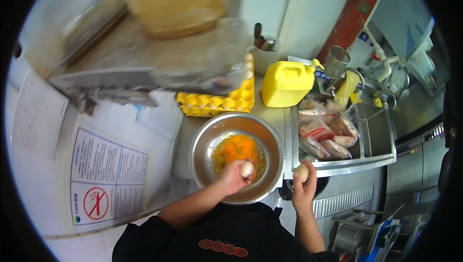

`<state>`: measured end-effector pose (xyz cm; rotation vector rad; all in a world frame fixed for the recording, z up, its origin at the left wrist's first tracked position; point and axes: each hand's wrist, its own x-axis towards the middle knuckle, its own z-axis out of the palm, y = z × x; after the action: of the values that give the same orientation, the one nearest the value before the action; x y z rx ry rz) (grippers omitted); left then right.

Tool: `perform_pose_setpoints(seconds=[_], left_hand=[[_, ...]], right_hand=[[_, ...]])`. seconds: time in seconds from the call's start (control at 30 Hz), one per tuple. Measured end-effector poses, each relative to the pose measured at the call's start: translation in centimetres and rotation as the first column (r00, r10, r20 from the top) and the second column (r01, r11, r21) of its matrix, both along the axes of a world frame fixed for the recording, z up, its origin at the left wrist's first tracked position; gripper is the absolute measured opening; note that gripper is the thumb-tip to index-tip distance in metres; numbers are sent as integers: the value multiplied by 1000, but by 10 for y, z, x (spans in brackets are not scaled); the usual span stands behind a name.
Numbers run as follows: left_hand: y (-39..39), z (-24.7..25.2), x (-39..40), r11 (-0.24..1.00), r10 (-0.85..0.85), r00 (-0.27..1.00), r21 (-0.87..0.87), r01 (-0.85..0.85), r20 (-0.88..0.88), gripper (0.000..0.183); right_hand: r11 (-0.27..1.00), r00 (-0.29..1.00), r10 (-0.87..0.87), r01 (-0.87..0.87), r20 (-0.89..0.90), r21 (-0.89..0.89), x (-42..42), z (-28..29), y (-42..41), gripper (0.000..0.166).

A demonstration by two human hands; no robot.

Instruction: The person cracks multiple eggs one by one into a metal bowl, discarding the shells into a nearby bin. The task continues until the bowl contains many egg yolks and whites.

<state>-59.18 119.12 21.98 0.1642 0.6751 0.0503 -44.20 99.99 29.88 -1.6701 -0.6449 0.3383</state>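
Over a wide stainless steel bowl (202, 142), my left hand (231, 178) grips a pale egg (246, 169). Raw cracked eggs (237, 146) with orange yolks pool in the bottom of that bowl. To the right of the bowl, near the front rim of the sink, my right hand (304, 189) holds another egg (301, 172), light brown, between thumb and fingers. Stacked yellow egg trays (217, 101) stand behind the bowl, with some eggs in their cups and their upper left part hidden by a shelf.
A steel sink (340, 164) holds several plastic-bagged packs of meat (322, 131). Beside it stands a yellow jug (285, 84); a utensil holder (266, 57) is behind. A shelf (119, 55) bearing a large container (177, 1) juts out at upper left. A black bin (285, 189) sits below the sink.
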Motion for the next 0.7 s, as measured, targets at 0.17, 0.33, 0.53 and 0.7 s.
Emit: perform_pose_setpoints(seconds=[0.17, 0.33, 0.53, 0.7], left_hand=[[-23, 16, 1, 1000, -8, 993, -4, 9, 118, 32], [-8, 32, -7, 992, 40, 994, 116, -52, 107, 38], [-3, 58, -18, 868, -9, 995, 495, -40, 95, 43], [-1, 67, -17, 550, -197, 980, 829, 102, 10, 52]], right_hand=[[972, 804, 130, -219, 580, 86, -22, -7, 47, 36], [932, 837, 357, -351, 415, -92, -36, -16, 85, 29], [853, 842, 517, -490, 153, -183, -7, 4, 83, 28], [771, 759, 619, -537, 202, -344, -2, 26, 81, 29]])
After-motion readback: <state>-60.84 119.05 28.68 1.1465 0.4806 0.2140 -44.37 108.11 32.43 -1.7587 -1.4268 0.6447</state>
